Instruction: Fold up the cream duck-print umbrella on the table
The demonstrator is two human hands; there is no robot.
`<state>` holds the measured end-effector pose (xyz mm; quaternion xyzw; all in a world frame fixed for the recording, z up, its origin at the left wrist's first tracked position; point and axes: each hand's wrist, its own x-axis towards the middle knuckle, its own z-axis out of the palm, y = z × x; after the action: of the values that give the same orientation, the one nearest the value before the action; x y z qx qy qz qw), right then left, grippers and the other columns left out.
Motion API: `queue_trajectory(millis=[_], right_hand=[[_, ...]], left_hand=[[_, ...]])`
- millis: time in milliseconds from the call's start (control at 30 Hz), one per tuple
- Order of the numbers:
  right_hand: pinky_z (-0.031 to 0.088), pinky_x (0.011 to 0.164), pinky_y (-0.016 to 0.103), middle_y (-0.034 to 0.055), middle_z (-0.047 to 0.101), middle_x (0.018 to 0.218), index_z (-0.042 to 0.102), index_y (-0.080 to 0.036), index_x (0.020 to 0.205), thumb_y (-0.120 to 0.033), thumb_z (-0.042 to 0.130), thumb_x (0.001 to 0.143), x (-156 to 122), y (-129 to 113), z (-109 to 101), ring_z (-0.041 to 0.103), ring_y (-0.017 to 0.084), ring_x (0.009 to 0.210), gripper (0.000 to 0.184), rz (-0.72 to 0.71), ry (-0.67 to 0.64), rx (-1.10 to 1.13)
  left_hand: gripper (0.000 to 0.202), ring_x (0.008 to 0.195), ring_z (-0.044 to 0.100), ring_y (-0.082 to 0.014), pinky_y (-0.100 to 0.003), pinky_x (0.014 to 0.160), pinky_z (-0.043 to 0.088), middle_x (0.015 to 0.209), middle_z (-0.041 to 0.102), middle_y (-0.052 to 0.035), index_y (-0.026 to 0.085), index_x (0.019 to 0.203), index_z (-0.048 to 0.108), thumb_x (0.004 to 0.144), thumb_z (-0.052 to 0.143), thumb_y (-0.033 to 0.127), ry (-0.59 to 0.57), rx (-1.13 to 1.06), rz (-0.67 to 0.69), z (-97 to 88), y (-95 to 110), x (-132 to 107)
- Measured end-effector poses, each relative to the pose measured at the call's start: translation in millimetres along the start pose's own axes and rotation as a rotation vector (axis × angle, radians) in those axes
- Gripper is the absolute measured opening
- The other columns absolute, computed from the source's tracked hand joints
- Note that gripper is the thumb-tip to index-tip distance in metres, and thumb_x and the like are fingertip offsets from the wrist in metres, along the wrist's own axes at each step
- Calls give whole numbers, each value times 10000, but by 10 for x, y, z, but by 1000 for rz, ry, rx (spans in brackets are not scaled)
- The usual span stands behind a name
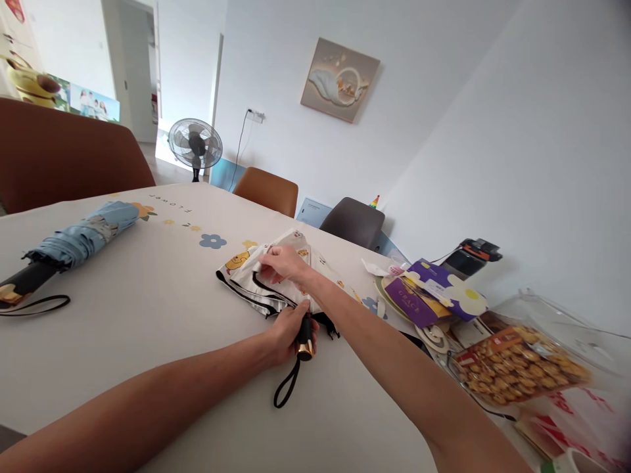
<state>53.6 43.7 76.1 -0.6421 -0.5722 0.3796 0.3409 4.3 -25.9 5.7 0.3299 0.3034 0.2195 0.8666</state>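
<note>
Left hand (284,332) wraps stiff handle (305,341) of white folding umbrella (269,279); right hand (280,263) pinches soft, light, floppy canopy fabric.

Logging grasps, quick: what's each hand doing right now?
Left hand: closed on the umbrella handle.
Right hand: fingers pinching the white umbrella canopy.

Single view, from a camera worn on the head: it faces forward and down across the table (148,328) toward the far wall (296,144). The left hand (284,334) and right hand (284,263) lie near, at mid-frame, forearms entering from the lower edge.
</note>
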Motion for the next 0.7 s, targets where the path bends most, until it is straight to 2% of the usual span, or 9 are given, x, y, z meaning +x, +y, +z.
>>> queue_trajectory(millis=[67, 167, 200, 233, 400, 467, 567, 700], right_hand=[[448, 508, 223, 47, 634, 737, 530, -164, 626, -324, 524, 727, 94, -12, -112, 595, 159, 677, 190, -77, 53, -100], [412, 598, 240, 40, 610, 745, 522, -164, 652, -313, 452, 765, 229, 52, -310, 540, 147, 698, 200, -165, 317, -301], [400, 627, 252, 36, 602, 748, 518, -169, 667, -309, 427, 779, 263, 110, -361, 524, 152, 714, 201, -179, 367, -343], [388, 647, 260, 31, 597, 744, 515, -176, 669, -307, 410, 789, 289, 184, -400, 512, 157, 722, 207, -189, 389, -379], [371, 615, 257, 13, 582, 609, 508, -178, 543, -321, 521, 732, 306, 585, -519, 500, 157, 630, 237, -154, 272, -433], [377, 630, 257, 21, 604, 676, 541, -169, 602, -352, 470, 761, 261, 641, -632, 514, 160, 669, 253, -153, 315, -428], [380, 684, 269, 43, 621, 811, 579, -152, 751, -368, 370, 801, 107, 612, -877, 525, 171, 771, 305, -158, 460, -426], [387, 725, 283, 54, 637, 840, 602, -151, 784, -341, 432, 761, -260, 619, -1095, 548, 183, 804, 255, -127, 535, -453]], left_hand=[[331, 391, 474, -109, -262, 383, 430, 544, 515, -10, 165, 695, 421, 862, 375, 447, -9, 16, -6, -8, -4, 8], [369, 393, 478, -114, -272, 384, 432, 545, 517, -19, 162, 671, 429, 856, 370, 476, -18, -2, -11, -20, -15, 35], [364, 401, 483, -116, -275, 386, 433, 562, 527, -23, 163, 678, 429, 854, 373, 477, -14, -18, -8, -23, -18, 42], [360, 408, 488, -117, -276, 386, 434, 577, 536, -26, 164, 688, 430, 852, 377, 480, -13, -32, -6, -25, -21, 48], [379, 405, 484, -116, -269, 384, 425, 572, 536, -23, 166, 709, 425, 855, 354, 508, 5, -65, -30, -26, -25, 52], [394, 396, 474, -110, -262, 381, 419, 564, 530, -23, 163, 700, 432, 859, 343, 512, 11, -75, -47, -28, -27, 55], [426, 393, 466, -107, -257, 373, 411, 555, 519, -29, 152, 669, 452, 855, 344, 519, 2, -70, -61, -34, -33, 62], [417, 406, 474, -107, -258, 379, 414, 571, 526, -31, 147, 664, 462, 854, 362, 505, 15, -78, -56, -41, -31, 60]])
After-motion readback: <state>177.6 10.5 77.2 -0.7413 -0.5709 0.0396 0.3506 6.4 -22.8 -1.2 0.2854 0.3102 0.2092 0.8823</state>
